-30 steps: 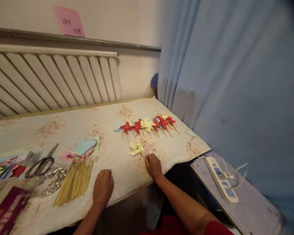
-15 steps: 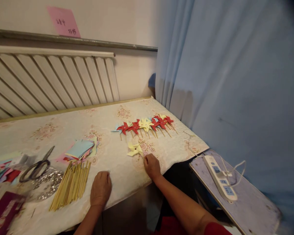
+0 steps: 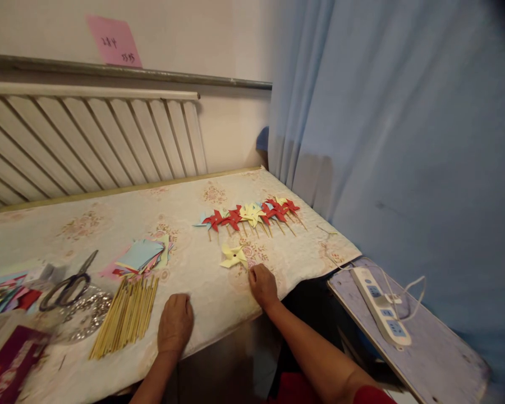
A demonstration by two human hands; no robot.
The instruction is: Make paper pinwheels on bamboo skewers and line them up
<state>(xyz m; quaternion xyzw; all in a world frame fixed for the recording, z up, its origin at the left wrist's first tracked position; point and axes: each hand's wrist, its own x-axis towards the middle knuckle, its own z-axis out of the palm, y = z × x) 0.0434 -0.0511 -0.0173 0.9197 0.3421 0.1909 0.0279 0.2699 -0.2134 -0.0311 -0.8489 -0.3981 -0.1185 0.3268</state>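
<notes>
My right hand (image 3: 262,285) rests closed at the front edge of the table. Its fingertips pinch at the lower right tip of a pale yellow paper pinwheel (image 3: 233,256), whose stick I cannot see. My left hand (image 3: 175,322) lies curled, knuckles up, on the cloth near the same edge, with nothing visible in it. To its left lies a bundle of thin wooden sticks (image 3: 126,317). Behind the yellow pinwheel, a row of pinwheels on sticks shows red (image 3: 214,220), yellow (image 3: 252,214) and light blue paper.
Left of the sticks are a clear bag of small shiny metal pieces (image 3: 88,314), black scissors (image 3: 69,289) and a purple box (image 3: 14,359). Coloured paper squares (image 3: 141,255) are stacked behind the sticks. A power strip (image 3: 381,306) lies on the lower board at right, beside a blue curtain (image 3: 395,140).
The whole view has shifted slightly right and down. Both hands and the yellow pinwheel keep nearly the same places on the table.
</notes>
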